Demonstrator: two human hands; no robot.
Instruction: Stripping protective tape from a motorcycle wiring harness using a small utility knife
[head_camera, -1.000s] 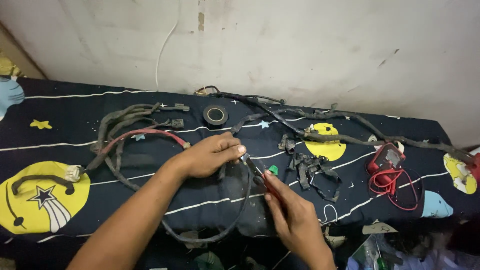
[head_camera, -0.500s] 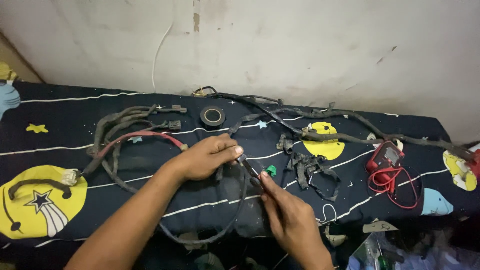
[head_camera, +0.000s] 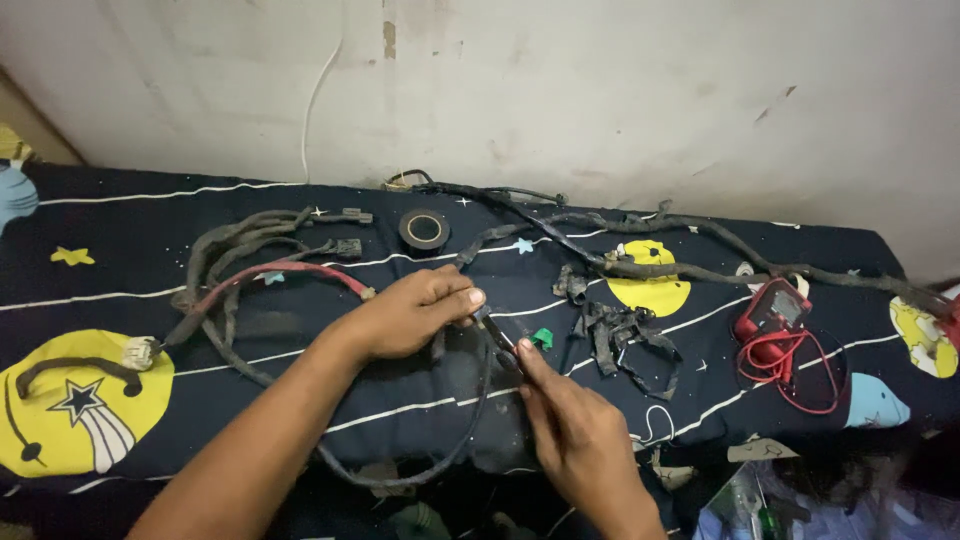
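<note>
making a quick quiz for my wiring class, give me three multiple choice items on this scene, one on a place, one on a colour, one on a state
1. Where does the roll of black tape lie?
A. at the back of the cloth, near the wall
B. on the red meter
C. in the right hand

2. What colour is the small clip just right of the hands?
A. white
B. green
C. orange

3. What is the left hand doing?
A. lying flat and empty
B. pinching the black cable
C. lifting the red meter

Answers:
1 A, the roll sits alone on the cloth below the wall.
2 B, it shows bright green beside the right hand.
3 B, thumb and fingers close on the cable, which the right hand also grips.
</note>
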